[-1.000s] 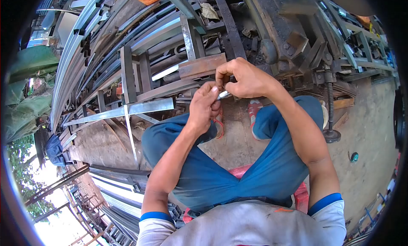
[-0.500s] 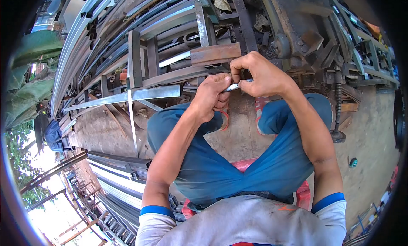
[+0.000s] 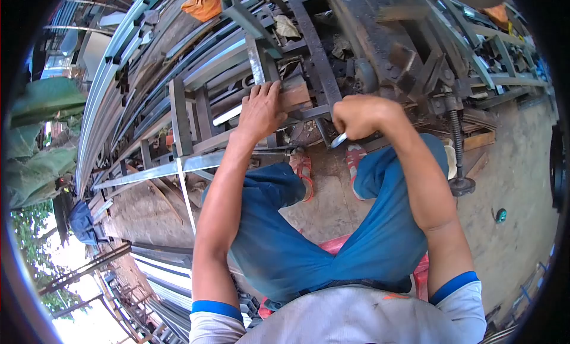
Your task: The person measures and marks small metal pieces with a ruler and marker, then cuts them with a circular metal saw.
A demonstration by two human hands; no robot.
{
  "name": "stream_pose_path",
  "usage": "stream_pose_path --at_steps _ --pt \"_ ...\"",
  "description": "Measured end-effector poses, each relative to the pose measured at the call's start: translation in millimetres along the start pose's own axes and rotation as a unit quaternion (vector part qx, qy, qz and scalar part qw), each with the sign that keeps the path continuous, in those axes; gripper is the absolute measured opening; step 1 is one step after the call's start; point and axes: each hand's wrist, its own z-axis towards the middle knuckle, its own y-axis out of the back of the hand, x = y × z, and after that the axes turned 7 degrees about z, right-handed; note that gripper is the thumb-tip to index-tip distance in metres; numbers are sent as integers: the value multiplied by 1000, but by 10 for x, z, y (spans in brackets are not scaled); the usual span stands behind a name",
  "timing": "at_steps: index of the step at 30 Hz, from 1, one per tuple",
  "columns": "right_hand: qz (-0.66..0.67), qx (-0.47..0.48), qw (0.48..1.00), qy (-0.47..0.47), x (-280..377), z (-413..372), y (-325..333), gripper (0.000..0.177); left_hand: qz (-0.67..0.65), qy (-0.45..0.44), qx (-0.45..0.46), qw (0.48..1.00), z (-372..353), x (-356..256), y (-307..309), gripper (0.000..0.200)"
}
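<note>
Both hands up on my feed, left hand [image 3: 261, 109] spread flat on the rusty steel piece [image 3: 298, 94], right hand [image 3: 359, 115] fisted around a small silver tool [image 3: 339, 140], just right of that piece, 2 red sandals [image 3: 301, 169] below.

Rusty flat steel piece [image 3: 297, 94] lies level under the left hand [image 3: 261, 109], its end jutting right of the fingers; slim silvery pen-like tool [image 3: 339, 140] pokes down-left from the fisted right hand [image 3: 359, 115].
</note>
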Motion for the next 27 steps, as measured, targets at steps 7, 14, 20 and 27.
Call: stream_pose_path --at_steps 7,14,20,27 --pt "18 22 1000 -3 166 121 -250 27 2 -81 111 990 314 117 86 65" --pt "-7 3 998 61 60 108 -306 30 -111 -94 81 986 310 104 44 60" --pt "-11 4 994 107 -1 66 -280 32 -33 -41 71 996 470 -69 251 50" --pt "7 31 992 120 6 373 -413 32 -30 -90 -144 985 1470 -1034 975 31"
